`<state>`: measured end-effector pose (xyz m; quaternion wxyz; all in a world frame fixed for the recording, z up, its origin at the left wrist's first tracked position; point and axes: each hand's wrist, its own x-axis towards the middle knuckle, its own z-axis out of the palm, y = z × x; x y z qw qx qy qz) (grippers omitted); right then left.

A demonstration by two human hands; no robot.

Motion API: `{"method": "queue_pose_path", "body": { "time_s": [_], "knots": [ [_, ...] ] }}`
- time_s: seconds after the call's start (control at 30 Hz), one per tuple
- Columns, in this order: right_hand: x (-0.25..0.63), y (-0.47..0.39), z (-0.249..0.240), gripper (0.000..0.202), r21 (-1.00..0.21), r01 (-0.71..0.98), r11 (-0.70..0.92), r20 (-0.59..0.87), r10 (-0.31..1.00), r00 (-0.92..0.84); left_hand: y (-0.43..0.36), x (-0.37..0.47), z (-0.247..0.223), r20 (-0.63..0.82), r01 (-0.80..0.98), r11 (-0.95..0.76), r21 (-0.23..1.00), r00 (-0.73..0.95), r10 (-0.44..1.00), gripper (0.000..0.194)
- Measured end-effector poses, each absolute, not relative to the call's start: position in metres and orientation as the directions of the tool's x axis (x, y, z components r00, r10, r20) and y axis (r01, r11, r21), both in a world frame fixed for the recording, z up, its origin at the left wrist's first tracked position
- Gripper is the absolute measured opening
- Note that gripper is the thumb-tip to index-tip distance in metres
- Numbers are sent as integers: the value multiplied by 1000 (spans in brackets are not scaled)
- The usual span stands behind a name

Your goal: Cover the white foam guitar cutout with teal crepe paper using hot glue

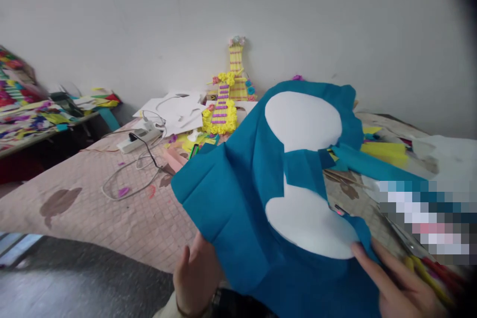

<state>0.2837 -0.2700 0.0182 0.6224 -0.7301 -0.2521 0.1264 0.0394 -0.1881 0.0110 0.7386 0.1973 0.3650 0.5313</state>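
A large sheet of blue crepe paper [238,213] is draped in front of me, folded and creased. On it lies a white guitar-like cutout with a rounded upper part [303,121] and a lower part [309,223]; a blue flap [303,166] crosses its narrow waist. My right hand [402,278] pinches the blue paper's edge at the lower right of the cutout. My left hand [197,273] is under the sheet's lower left edge, thumb spread away from it, the other fingers partly hidden by the paper.
Yellow flower-trimmed guitar-shaped crafts [219,109] lean near the wall. White paper offcuts [173,112], a power strip [139,139] with a looping cable, and scissors [406,241] lie on the patterned tablecloth [89,213]. Another table [48,129] at left bears colourful scraps.
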Motion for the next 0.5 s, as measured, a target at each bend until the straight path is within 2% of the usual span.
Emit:
{"method": "queue_pose_path", "body": {
  "time_s": [0.07,0.13,0.23,0.33,0.4,0.5],
  "knots": [
    [287,-267,16,24,-981,177,-80,109,528,842,-176,35,16,-218,-726,306,616,216,952,32],
    [287,-260,17,35,-993,121,-13,92,570,816,-163,32,22,-143,-750,252,611,208,968,21],
    [286,-244,27,47,-983,141,115,182,651,737,-145,30,35,-49,-732,72,677,53,997,30],
    [284,-223,50,42,-952,221,210,304,714,631,-139,26,52,35,-680,-105,725,-115,993,30],
    [281,-211,68,38,-922,286,262,383,727,570,-141,21,61,97,-652,-170,739,-147,984,28],
    [274,-199,88,34,-870,373,323,482,717,504,-146,13,63,255,-649,-255,717,-97,962,28]
  ]
}}
